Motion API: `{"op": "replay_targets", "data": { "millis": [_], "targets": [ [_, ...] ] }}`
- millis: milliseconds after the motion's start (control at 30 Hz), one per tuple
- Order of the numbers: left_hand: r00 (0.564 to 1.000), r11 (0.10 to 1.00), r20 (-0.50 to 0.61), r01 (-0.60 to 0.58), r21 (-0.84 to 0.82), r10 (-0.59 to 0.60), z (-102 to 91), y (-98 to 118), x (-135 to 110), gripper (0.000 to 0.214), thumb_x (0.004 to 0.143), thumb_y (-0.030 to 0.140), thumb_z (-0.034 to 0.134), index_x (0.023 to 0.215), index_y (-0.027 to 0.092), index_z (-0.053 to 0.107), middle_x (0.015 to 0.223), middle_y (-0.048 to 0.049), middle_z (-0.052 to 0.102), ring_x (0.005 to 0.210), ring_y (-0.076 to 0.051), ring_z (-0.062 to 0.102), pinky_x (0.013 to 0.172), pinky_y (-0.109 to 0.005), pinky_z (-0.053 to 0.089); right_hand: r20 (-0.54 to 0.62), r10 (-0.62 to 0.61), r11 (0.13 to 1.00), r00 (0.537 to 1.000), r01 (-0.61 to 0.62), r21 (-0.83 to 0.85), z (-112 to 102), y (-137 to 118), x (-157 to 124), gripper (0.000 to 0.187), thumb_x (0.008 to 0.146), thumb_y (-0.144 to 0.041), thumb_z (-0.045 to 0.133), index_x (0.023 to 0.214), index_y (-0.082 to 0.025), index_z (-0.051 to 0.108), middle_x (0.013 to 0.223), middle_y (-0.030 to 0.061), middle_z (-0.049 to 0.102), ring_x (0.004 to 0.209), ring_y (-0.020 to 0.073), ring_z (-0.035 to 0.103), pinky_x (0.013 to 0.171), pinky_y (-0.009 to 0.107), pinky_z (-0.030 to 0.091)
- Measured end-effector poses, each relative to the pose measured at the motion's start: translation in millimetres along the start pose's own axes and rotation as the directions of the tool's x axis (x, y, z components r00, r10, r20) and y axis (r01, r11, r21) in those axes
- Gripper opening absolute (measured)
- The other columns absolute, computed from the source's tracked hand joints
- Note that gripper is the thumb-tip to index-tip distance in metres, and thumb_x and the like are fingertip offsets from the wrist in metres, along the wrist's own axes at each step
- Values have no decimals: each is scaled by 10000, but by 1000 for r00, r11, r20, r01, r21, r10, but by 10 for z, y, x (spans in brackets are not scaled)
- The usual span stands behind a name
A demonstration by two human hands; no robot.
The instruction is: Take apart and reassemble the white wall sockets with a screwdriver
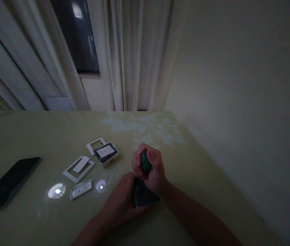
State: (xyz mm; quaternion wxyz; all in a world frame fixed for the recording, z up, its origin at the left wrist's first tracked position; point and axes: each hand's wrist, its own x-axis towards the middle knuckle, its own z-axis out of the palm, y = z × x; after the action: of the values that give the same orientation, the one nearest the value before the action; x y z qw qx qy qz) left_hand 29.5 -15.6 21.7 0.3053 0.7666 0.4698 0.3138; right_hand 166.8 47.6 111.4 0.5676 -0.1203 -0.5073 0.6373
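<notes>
My right hand [152,168] is wrapped in a fist around the green handle of a screwdriver [146,162], held upright; its shaft and tip are hidden below the fist. Directly beneath lies a dark, square wall-socket piece [146,196] with a thin pale edge, on the table. My left hand [121,198] grips that piece from its left side, thumb along the near edge and fingers at the far left corner. Part of the piece is covered by both hands.
Left of my hands lie a white box with a socket module [106,152], white frames [71,176] [90,147], a loose white plate [81,164] and a narrow tray-like cover [81,190]. A dark tablet-like slab [9,184] is farther left. A wall [249,119] borders the table's right side.
</notes>
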Motion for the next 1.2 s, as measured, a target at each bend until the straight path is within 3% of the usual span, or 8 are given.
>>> {"op": "replay_targets", "data": {
  "millis": [400,633,833,1200],
  "targets": [
    [1000,1000,2,9,4,-9,-29,28,9,739,760,457,893,1403,347,547,1375,-85,714,1252,-414,685,1032,-541,594,-27,37,998,999,-35,54,14,39,33,482,1032,-616,594,767,-213,601,498,-83,475,345,59,258,323,180,225],
    [1000,1000,-2,0,-7,0,-3,-10,-8,794,744,433,907,1438,385,523,1392,-60,704,1265,-408,677,1042,-549,592,-51,8,999,999,-5,46,32,-79,60,485,1007,-625,616,740,-221,590,487,-84,455,357,68,270,330,185,242],
    [1000,1000,5,4,-11,-4,-13,10,0,785,755,452,897,1437,379,515,1376,-62,706,1276,-417,668,1048,-557,586,-63,59,996,996,-55,70,20,-14,83,503,992,-655,618,734,-226,567,469,-98,449,338,54,248,321,168,250],
    [1000,1000,20,5,-26,-5,-25,21,0,779,781,449,891,1448,391,492,1402,-63,693,1285,-404,666,1056,-557,581,-46,19,996,999,-15,89,21,-49,77,476,1016,-610,608,745,-220,593,485,-87,463,346,56,259,327,165,260]
  ]
}}
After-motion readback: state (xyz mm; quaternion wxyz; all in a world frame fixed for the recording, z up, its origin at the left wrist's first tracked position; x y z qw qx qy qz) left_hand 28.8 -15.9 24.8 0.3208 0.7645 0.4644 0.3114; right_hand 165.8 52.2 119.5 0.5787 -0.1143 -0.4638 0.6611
